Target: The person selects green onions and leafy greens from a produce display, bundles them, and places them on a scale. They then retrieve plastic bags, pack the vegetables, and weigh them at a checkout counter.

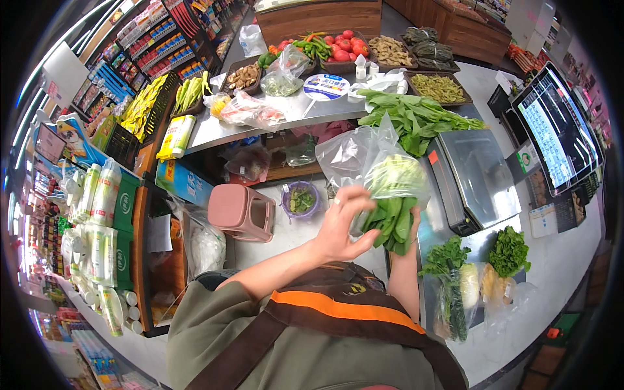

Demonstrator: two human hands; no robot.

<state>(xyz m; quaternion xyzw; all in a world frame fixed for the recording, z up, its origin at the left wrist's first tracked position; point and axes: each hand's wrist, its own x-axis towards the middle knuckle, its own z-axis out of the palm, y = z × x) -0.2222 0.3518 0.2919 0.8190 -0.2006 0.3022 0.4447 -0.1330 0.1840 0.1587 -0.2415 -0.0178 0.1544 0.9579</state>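
A bunch of leafy greens (390, 222) stands out of a clear plastic bag (397, 178), its pale stems inside the bag and its leaves towards me. My right hand (414, 226) is largely hidden behind the leaves and holds the bunch from its right side. My left hand (348, 222), with a ring on one finger, is at the left of the leaves, fingers apart and slightly blurred. More clear plastic (341, 151) spreads beyond it. Loose long-leaved greens (409, 117) lie on the counter behind the bag, next to the metal-topped weighing machine (480, 178).
Bagged vegetables (453, 292) lie at the right, below a tilted touch screen (555, 126). Trays of tomatoes (346, 48), ginger (390, 51) and mushrooms (243, 77) line the far counter. A pink stool (234, 209) and a purple basket (300, 200) stand below, left of my hands.
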